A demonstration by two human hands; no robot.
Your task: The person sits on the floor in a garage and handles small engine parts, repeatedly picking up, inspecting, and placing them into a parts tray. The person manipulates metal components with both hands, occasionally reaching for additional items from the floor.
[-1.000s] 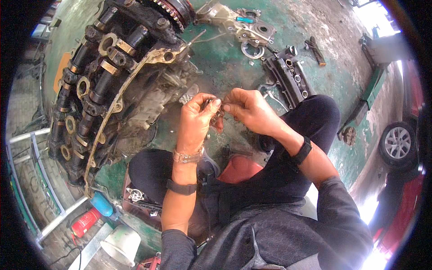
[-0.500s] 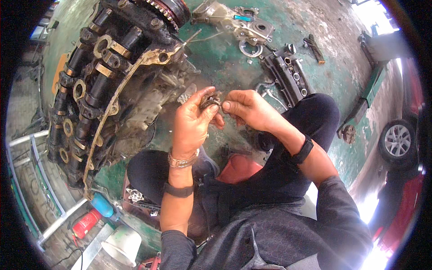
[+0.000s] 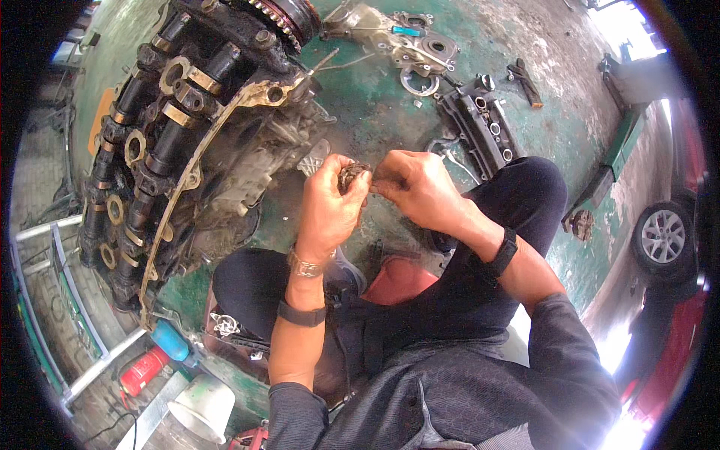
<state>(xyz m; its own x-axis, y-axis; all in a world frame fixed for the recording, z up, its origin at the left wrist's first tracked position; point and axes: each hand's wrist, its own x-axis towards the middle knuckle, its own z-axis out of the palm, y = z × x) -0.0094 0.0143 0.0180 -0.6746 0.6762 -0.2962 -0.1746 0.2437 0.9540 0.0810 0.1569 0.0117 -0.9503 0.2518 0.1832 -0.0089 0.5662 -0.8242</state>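
- Head view: left hand (image 3: 330, 206) pinches a small dirty metal part (image 3: 351, 176) at its fingertips, above the knees.
- Right hand (image 3: 416, 187) has fingers pressed together on the same part.
- Engine (image 3: 172, 142) lies just beside, on the green floor (image 3: 375, 105).

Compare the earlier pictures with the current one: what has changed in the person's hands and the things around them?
Very little: both hands have kept together over the floor, the left hand still pinching the small dark part and the right hand still working at it. The engine block and the loose parts on the green floor lie as before.
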